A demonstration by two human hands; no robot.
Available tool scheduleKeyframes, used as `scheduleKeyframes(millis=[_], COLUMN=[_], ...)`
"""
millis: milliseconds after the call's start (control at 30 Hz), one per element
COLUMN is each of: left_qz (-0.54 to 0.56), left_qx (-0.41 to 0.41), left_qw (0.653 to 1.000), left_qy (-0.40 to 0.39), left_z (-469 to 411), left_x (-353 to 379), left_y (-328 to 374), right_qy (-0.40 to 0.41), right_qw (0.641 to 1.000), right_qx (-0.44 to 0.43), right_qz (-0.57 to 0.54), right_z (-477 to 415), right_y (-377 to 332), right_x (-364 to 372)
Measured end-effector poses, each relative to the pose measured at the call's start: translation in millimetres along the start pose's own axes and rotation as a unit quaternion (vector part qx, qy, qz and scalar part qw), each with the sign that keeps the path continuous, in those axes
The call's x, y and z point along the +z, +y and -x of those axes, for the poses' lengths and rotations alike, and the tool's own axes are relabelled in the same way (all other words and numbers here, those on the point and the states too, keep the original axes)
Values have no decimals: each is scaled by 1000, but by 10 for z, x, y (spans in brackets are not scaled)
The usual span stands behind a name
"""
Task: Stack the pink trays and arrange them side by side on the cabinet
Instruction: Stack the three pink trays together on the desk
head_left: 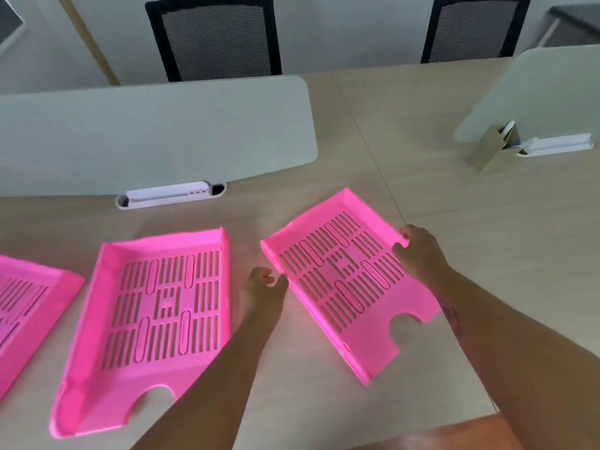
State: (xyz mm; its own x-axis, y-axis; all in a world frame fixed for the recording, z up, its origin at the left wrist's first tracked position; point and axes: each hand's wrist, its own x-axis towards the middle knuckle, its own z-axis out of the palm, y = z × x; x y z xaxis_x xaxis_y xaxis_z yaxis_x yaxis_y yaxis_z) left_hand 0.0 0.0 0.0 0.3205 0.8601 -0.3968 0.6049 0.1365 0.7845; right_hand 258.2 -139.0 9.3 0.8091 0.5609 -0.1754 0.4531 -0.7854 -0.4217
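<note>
Rightmost pink tray [344,280] tilted, seemingly clasped between left hand [263,287] and right hand [418,251].

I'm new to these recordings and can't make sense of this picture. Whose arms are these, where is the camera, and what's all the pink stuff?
There is no machine here. A person wears a camera on the head, looking down at their own bare hands. On the desk lie three pink trays. The left hand and right hand grip opposite edges of the right tray, which sits at an angle. The middle tray lies untouched; the left tray is cut off by the picture's edge. Behind stand grey dividers and a pen holder.
</note>
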Motion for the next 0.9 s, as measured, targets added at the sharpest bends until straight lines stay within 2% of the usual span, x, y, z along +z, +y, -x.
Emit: scheduleKeyframes(millis=[67,167,300,467,733,900], left_qz=[22,41,43,-17,-86,-142], left_qx=[-58,-91,-86,-22,94,89], left_qw=[998,994,994,999,991,982], left_qy=[-23,-49,-50,-32,36,90], left_z=[62,232,309,196,-22,-184], left_x=[188,399,529,417,-794,-1866], left_y=[-20,-76,-121,-43,222,-56], right_qy=[5,-21,-54,-23,20,12], right_qw=[1000,999,997,998,991,979], right_qx=[13,31,53,61,-7,-43], right_qz=[20,36,20,-26,-128,-200], right_z=[-43,-84,-73,55,564,1125], right_y=[126,307,399,319,-487,-1383], right_x=[-29,9,40,-72,-95,352])
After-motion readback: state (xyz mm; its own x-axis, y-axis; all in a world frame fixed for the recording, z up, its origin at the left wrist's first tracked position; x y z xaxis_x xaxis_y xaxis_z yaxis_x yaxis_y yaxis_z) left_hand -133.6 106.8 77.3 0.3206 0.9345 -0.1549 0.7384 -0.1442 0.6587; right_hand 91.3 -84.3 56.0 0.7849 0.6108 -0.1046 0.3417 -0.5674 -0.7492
